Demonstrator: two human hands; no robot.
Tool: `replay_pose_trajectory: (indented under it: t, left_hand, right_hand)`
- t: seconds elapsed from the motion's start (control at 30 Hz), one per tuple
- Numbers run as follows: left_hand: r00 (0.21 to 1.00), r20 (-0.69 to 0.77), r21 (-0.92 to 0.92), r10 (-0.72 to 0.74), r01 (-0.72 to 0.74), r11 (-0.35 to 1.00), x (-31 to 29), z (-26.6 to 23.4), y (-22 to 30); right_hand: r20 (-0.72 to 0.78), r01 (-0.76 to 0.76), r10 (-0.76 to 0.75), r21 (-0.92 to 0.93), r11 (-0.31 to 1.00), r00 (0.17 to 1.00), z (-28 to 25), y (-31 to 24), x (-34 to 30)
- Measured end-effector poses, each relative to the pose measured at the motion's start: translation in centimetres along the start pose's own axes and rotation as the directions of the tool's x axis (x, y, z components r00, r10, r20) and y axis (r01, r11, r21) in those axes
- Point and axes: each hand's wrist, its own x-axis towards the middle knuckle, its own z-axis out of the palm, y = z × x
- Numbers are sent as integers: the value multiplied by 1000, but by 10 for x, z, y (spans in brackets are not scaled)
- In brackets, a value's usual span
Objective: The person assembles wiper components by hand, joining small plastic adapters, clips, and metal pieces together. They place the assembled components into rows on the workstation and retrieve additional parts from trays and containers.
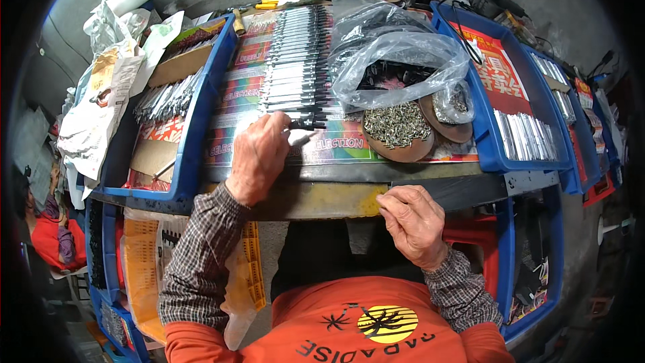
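A long row of pens (295,60) with pale barrels and black ends lies side by side on a colourful printed sheet (235,104). At the near end of this row, my left hand (259,154) is closed, its fingertips on a pen (309,123) whose black end sticks out to the right. My right hand (413,222) hovers by the table's front edge, thumb and fingers pinched together; anything between them is too small to make out. Right of the row, a round dish (396,152) holds a heap of small metal parts (398,126).
A clear plastic bag (403,47) with dark parts lies open behind the dish. Blue trays (225,54) with pens flank the sheet; another blue tray (494,141) stands at right. Crumpled paper (101,104) covers the left tray's edge. An orange basket (141,255) is below the table.
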Motion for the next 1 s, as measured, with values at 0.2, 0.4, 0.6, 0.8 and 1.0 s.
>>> replay_pose_trajectory:
  t: [0.2, 0.4, 0.6, 0.8, 1.0]
  left_hand:
    - [993, 113, -15, 19, -18, 1000, 21, 2, -8]
    - [989, 86, 20, 119, -121, 992, 26, 13, -19]
    - [984, 44, 43, 172, -173, 984, 29, 17, -22]
    - [975, 6, 120, 222, -221, 968, 28, 23, -25]
    - [973, -96, 99, 212, -203, 974, 18, 10, -12]
  right_hand:
    - [0, 13, -13, -11, 1000, 1000, 5, 2, 0]
    - [-1, 22, -22, -34, 999, 1000, 8, 3, -2]
    - [-1, 34, -34, -52, 998, 999, 8, 3, -2]
    - [15, 30, -29, -67, 997, 999, 9, 1, -2]
    - [35, 43, -40, -66, 997, 999, 9, 1, -1]
